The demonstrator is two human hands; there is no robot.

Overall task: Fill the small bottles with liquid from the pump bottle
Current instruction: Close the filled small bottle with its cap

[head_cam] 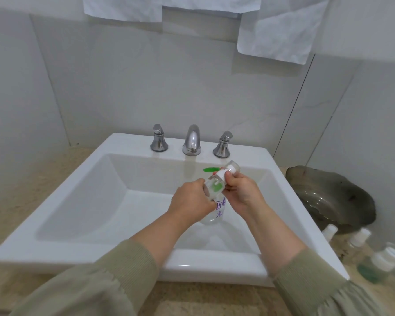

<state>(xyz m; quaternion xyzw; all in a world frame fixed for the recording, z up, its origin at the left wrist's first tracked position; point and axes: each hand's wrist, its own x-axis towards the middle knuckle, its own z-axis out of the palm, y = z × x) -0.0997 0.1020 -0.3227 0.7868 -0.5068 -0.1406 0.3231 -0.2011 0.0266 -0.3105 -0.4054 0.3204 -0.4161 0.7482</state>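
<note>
The only writing in your view is on the pump bottle (214, 193). A white label (220, 208) on its side carries purple handwritten characters in two rows. The upper row shows two Chinese-looking characters and the lower row at least one more. Your left hand (190, 202) grips the bottle and covers the label's left part. The strokes are small and tilted, so you cannot read them with certainty. The white pump head (222, 173) gripped in your right hand (240, 190) shows no legible print.
</note>
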